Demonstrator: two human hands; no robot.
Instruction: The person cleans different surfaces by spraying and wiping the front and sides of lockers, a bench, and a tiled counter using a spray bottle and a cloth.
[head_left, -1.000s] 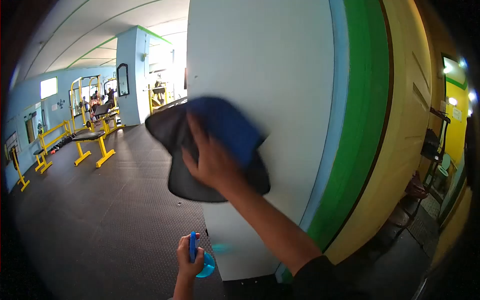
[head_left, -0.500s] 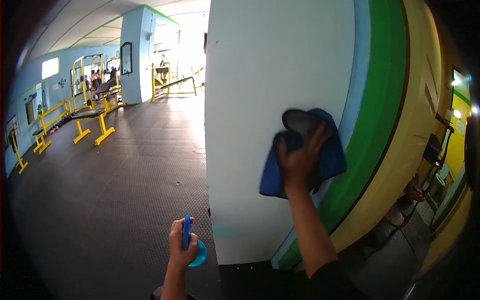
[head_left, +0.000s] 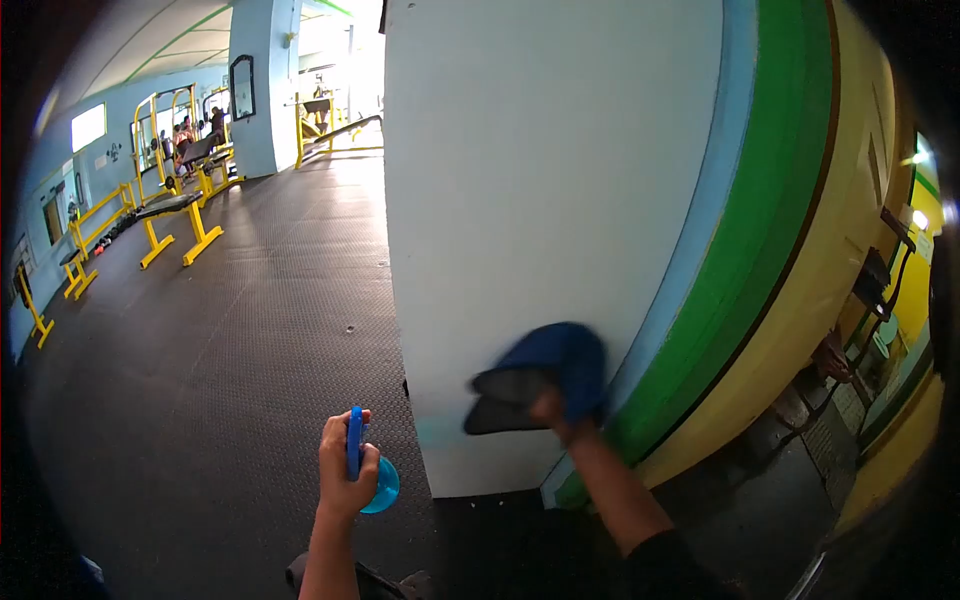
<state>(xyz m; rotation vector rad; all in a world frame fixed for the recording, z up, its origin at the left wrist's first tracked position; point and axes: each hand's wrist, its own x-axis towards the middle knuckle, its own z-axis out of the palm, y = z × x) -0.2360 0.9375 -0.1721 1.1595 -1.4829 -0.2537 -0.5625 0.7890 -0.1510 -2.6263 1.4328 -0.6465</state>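
My left hand (head_left: 342,470) is wrapped round the neck of a spray bottle (head_left: 382,487). Its trigger head is blue and its body is a clear turquoise; it is held low, in front of the dark floor. Against the lower part of a white wall panel (head_left: 540,180), my right hand (head_left: 556,412) holds a blue cloth (head_left: 575,355) with a grey underside. The cloth is folded over and hides most of the fingers, and motion blurs both. A faint turquoise smear (head_left: 440,430) marks the panel left of the cloth.
Green trim (head_left: 745,240) borders the panel on the right, beside a cream door (head_left: 800,290). Dark textured matting (head_left: 270,330) covers the floor. Yellow-framed gym benches (head_left: 180,225) stand at the far left, with people (head_left: 185,135) behind them. A pillar (head_left: 262,90) bears a mirror.
My right hand has swept the cloth down and to the left across the panel, and the cloth has folded over. The left hand still grips the spray bottle. The view has tilted slightly downward.
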